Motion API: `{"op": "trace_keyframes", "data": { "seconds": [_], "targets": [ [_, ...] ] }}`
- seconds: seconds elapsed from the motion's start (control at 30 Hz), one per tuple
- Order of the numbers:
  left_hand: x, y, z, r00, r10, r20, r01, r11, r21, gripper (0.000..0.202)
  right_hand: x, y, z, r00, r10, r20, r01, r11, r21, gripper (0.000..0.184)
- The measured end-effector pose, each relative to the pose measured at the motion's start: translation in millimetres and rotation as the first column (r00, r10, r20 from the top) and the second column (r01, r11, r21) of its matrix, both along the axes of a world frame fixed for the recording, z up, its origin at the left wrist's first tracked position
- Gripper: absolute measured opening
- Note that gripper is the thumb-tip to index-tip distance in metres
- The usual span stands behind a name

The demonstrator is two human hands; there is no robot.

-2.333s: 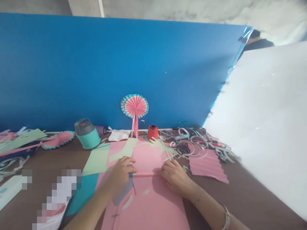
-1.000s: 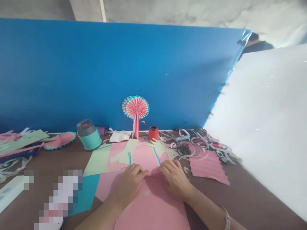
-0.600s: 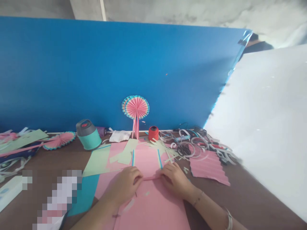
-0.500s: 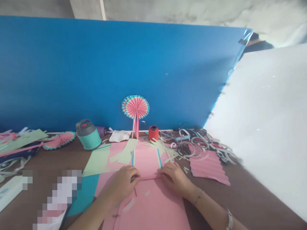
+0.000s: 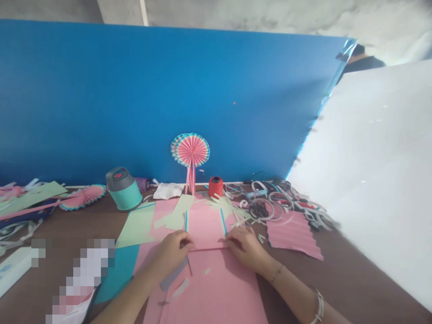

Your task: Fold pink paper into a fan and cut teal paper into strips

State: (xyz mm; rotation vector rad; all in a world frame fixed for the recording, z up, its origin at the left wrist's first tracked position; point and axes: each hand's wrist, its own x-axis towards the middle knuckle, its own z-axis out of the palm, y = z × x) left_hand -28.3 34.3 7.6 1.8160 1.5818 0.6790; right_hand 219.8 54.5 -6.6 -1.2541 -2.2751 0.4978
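We pinch the paper (image 5: 205,227) along its fold — left hand (image 5: 175,247) and right hand (image 5: 246,249) at opposite ends, likely so it lies straight between them.

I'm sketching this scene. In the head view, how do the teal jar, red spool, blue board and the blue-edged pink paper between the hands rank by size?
1. blue board
2. blue-edged pink paper and teal jar: too close to rank; the paper is nearer the camera
3. red spool
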Motion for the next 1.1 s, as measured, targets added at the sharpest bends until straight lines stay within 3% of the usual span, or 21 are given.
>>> {"op": "trace_keyframes", "data": {
  "seconds": [0.47, 1.1],
  "targets": [
    [1.5, 1.3, -2.6, 0.999, 0.043, -0.012, -0.042, 0.999, 0.028, 0.012, -2.6, 10.2, -9.2, 0.994, -0.091, -0.053, 0.088, 0.995, -0.056, 0.018],
    [1.4, 1.2, -8.4, 0.995, -0.003, -0.098, 0.008, 0.999, 0.05, 0.014, -5.0, 6.5, -4.5, 0.994, -0.09, 0.065, 0.091, 0.996, -0.006, 0.016]
  ]
}}
